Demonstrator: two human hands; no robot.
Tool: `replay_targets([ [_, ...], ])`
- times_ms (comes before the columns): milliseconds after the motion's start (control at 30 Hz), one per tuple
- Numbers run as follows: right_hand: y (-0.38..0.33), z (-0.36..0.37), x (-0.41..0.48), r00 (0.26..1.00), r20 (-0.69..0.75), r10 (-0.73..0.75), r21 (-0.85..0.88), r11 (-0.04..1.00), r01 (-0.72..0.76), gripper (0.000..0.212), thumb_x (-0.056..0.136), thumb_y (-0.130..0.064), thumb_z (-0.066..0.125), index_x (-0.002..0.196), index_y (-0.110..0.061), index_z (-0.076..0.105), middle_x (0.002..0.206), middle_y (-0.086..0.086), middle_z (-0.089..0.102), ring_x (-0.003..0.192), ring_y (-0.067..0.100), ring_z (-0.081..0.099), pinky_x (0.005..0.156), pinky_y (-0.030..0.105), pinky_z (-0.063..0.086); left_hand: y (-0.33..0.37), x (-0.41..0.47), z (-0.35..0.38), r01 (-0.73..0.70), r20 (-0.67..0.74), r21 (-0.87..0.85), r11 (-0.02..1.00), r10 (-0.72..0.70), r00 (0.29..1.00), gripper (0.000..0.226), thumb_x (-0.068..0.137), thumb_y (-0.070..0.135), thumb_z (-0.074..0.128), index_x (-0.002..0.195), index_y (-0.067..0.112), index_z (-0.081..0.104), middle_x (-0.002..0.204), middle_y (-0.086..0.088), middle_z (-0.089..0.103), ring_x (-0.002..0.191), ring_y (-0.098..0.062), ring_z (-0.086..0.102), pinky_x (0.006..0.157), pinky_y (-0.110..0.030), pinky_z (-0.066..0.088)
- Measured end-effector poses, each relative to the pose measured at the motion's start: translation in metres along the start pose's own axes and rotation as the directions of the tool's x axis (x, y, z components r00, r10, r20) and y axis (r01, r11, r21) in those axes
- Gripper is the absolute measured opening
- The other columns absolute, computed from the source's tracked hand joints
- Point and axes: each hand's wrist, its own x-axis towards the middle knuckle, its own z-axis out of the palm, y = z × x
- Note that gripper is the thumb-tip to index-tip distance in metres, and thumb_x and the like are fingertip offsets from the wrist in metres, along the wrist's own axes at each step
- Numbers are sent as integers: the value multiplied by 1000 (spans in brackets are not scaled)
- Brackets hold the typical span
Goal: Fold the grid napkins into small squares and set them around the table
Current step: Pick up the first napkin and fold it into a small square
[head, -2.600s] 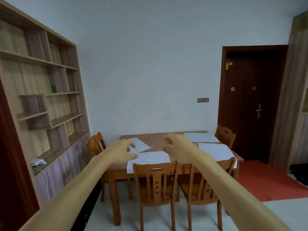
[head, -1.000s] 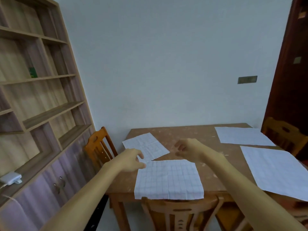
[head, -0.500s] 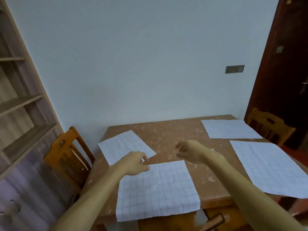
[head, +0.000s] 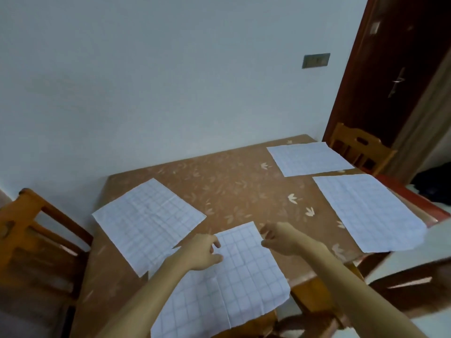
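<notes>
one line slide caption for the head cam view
Left hand and right hand poised at the far corners of the nearest napkin, one of four lying flat on the table.

4 white grid napkins (head: 234, 276), unfolded, flat around the brown table (head: 234, 191)

Home dining room: wooden table (head: 231, 189), chairs (head: 361, 145), door (head: 400, 57).

Four napkins lie on the bench (head: 231, 186). The near napkin (head: 244, 289) hangs over the front edge. The left napkin (head: 146, 220) lies behind it, to the left. The far napkin (head: 307, 158) lies behind the right napkin (head: 366, 211). A chair (head: 24, 215) stands left of the bench.
</notes>
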Motion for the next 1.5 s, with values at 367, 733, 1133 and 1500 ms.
replay_targets([
  [367,95,55,64,968,154,197,27,979,-204,39,98,-21,57,135,-11,59,134,6,64,119,21,62,102,31,50,12,111,68,-15,194,-1,1000,15,981,44,94,41,61,133,19,57,130,-4,61,112,-22,61,92,-34,50],
  [733,160,113,85,914,172,366,129,912,-390,15,92,-22,60,99,-9,58,87,4,64,82,23,59,72,35,50,41,174,164,-196,183,150,969,168,969,59,99,20,53,153,20,29,149,-7,36,135,-27,38,103,-39,45],
  [1133,154,155,95,905,129,406,216,879,-426,16,92,-23,60,97,-8,65,86,5,64,78,24,57,65,31,44,37,190,206,-246,81,243,938,233,969,78,87,14,73,149,26,26,146,-4,26,131,-27,38,100,-33,47],
  [1500,109,68,105,980,54,-190,253,952,171,12,76,-13,64,77,-16,53,77,-6,53,64,12,50,56,16,35,40,188,110,-457,-159,290,841,513,844,63,72,-4,78,126,23,58,165,-14,19,152,-34,16,116,-46,34],
])
